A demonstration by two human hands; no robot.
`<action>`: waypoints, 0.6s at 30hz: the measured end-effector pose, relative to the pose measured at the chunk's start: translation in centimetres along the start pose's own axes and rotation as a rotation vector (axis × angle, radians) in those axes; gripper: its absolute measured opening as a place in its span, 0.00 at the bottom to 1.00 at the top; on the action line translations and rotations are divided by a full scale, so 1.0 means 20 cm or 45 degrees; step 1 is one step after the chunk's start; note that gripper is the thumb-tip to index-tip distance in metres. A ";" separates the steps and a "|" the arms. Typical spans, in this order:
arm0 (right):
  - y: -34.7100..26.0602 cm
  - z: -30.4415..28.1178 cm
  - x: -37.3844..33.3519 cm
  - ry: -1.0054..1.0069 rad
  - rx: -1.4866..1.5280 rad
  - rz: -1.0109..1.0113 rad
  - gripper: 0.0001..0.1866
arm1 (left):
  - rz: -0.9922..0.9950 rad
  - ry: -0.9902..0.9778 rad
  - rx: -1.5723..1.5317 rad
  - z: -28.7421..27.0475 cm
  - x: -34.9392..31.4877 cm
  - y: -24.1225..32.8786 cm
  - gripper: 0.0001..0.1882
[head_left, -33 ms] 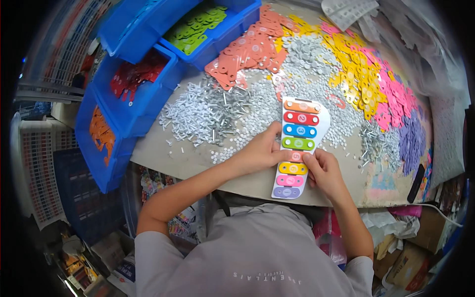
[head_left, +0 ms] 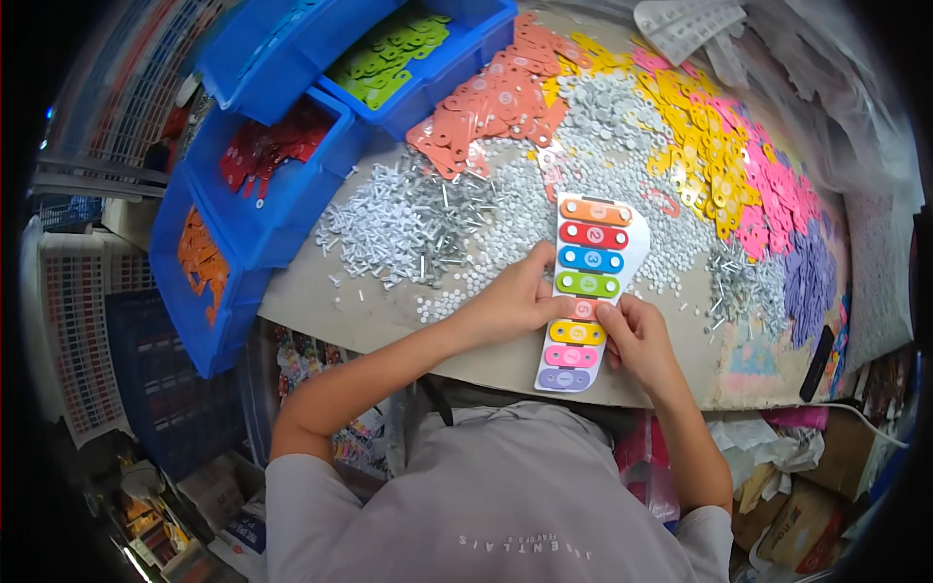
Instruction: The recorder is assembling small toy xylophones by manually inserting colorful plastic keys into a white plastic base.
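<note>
A white toy xylophone (head_left: 594, 259) with a row of coloured bars stands out at the middle of the bench's near edge, its narrow end towards me. White round caps show at the ends of the upper bars; small dark spots mark the ends of the yellow and pink ones. My left hand (head_left: 515, 299) grips its left side, thumb on the salmon bar (head_left: 583, 309). From the right, my right hand (head_left: 637, 335) pinches the other end of that same bar. Fingers hide both ends of the salmon bar.
White pins (head_left: 374, 228), metal pins (head_left: 452, 214) and small white caps (head_left: 505, 233) lie beyond my left hand. Salmon (head_left: 496, 97), yellow (head_left: 705, 146), pink (head_left: 777, 189) and purple bars (head_left: 809, 282) are heaped behind. Blue bins (head_left: 253, 228) line the left; a black object (head_left: 817, 361) lies right.
</note>
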State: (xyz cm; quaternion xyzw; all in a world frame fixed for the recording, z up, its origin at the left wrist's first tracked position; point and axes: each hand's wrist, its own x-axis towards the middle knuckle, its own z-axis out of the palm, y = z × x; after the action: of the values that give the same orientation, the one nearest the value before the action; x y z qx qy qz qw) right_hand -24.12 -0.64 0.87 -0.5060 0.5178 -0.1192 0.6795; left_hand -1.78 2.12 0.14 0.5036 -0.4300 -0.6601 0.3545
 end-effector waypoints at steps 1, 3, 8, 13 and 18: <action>0.00 0.00 -0.01 0.003 0.022 0.000 0.16 | 0.011 0.012 0.008 0.00 -0.01 0.01 0.31; -0.01 -0.01 -0.01 -0.013 0.040 -0.002 0.15 | -0.021 0.022 0.079 0.00 -0.03 0.03 0.28; 0.04 -0.07 -0.07 0.326 -0.193 -0.327 0.12 | 0.113 0.412 0.428 -0.05 -0.17 -0.01 0.25; 0.16 -0.50 -0.19 1.351 -0.716 -0.491 0.09 | 0.568 1.147 0.897 -0.34 -0.35 -0.03 0.04; 0.31 -0.80 -0.23 1.462 -1.190 -0.498 0.07 | 0.548 1.228 1.295 -0.48 -0.41 -0.08 0.05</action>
State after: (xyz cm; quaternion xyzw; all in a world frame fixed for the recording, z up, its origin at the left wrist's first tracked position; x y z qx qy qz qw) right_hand -41.60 -3.75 -0.72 -0.6819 0.6871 -0.2502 -0.0145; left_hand 9.53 8.08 0.52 0.7451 -0.5687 0.0005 0.3485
